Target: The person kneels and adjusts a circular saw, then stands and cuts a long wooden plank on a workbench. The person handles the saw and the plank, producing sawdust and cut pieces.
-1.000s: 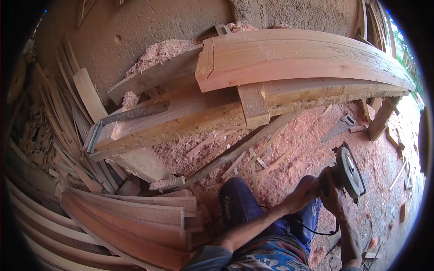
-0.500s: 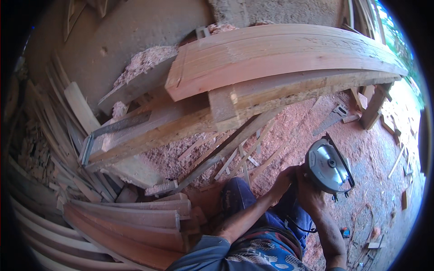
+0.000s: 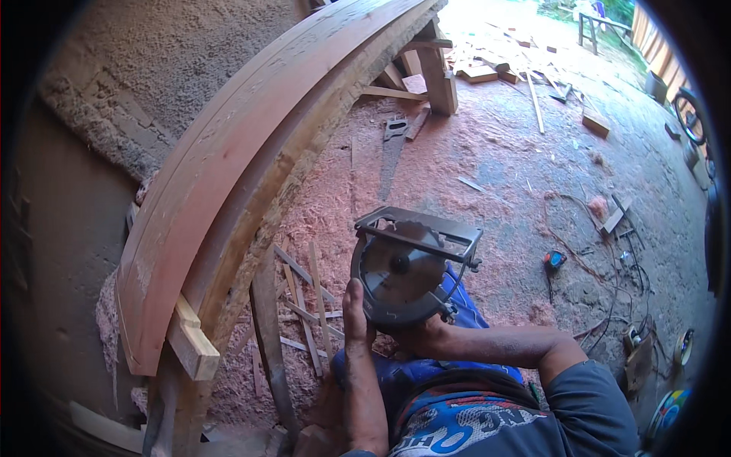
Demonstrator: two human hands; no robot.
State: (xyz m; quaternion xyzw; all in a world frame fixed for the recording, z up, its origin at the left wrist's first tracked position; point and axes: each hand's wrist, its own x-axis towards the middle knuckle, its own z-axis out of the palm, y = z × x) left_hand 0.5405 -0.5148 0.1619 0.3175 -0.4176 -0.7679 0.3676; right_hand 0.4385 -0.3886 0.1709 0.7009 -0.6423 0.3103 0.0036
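Note:
A circular saw is held up before my body, its round toothed blade facing me and its dark base plate on the far side. My left hand presses against the left edge of the saw's housing, thumb up, with its other fingers mostly hidden behind. From below and to the right, my right hand is closed on the saw; the body of the tool hides part of its grip. To the left, a thick pinkish timber beam rests along a rough wooden bench, with a short wood block wedged under its near end.
Wood shavings cover the floor. A handsaw lies beyond the circular saw. To the right are a tape measure, cables and a wood offcut. Thin strips lie beside the bench leg.
My view has swung to the right, so the beam and bench now run along the left. The circular saw has turned; its blade faces me and my left hand has shifted to its housing.

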